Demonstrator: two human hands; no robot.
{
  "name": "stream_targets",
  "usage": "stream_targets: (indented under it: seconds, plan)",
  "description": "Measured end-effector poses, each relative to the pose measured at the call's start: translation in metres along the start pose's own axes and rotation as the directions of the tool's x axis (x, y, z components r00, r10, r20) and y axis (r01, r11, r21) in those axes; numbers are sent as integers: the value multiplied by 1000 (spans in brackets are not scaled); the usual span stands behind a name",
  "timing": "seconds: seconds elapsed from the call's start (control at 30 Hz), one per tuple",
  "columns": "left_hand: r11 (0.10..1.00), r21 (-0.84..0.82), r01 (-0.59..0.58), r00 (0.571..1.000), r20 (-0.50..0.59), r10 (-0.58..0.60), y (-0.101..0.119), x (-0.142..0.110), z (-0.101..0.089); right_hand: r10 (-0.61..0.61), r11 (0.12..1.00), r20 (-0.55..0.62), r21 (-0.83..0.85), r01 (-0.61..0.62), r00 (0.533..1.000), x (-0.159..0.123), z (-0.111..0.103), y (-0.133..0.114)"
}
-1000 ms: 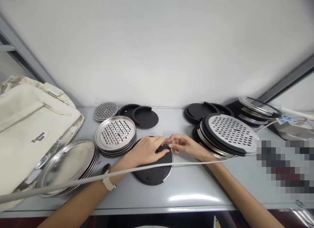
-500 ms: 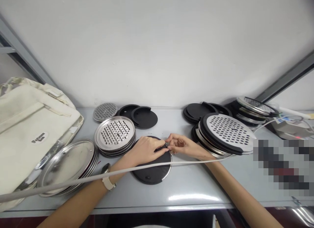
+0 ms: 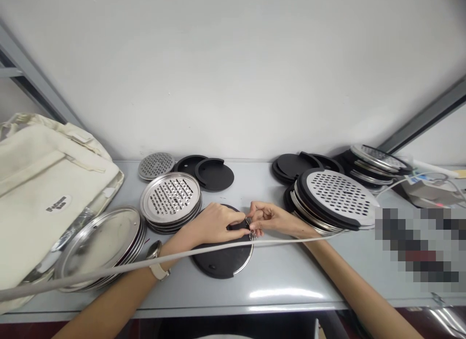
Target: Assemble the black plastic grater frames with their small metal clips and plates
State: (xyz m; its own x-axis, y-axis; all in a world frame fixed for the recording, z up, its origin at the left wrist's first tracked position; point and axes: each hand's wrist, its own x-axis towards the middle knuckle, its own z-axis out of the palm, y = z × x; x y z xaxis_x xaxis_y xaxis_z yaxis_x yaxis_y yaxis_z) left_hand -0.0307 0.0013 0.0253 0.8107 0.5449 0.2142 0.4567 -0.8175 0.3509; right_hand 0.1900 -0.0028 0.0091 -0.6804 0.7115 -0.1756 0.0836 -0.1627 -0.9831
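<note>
My left hand (image 3: 218, 225) is closed in a pinch on a small black piece (image 3: 239, 226) with a metal loop at its end, above a black round disc (image 3: 223, 262). My right hand (image 3: 267, 218) meets it from the other side, thumb and fingers pinched on a small metal ring (image 3: 252, 236). Fingers partly cover how ring and loop join. The disc lies flat on the grey table and has a bright metal rim at its right edge. Just left of it stands a stack of round metal graters (image 3: 170, 198).
A stack of shiny metal plates (image 3: 100, 246) and a cream bag (image 3: 54, 183) lie at the left. Black round holders (image 3: 214, 175) sit by the wall. At the right is a stack topped by a black-edged grater (image 3: 338, 195). A white cable (image 3: 182, 254) crosses in front of my wrists.
Both hands stay close together, with the fingers slightly further apart, so more of the black piece and ring shows. The disc underneath has shifted slightly left and nearer.
</note>
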Motion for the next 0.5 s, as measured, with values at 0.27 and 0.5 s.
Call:
stream_targets:
  seconds: [0.27,0.5]
  plan:
    - [1000,25,-15,1000,15,15,3,-2,-2,-11,1000,-19,-3,11,1000,-2,-1,-1]
    - [999,38,-14,1000,8,14,3,-2,-2,-7,1000,-18,9,7,1000,0,-2,0]
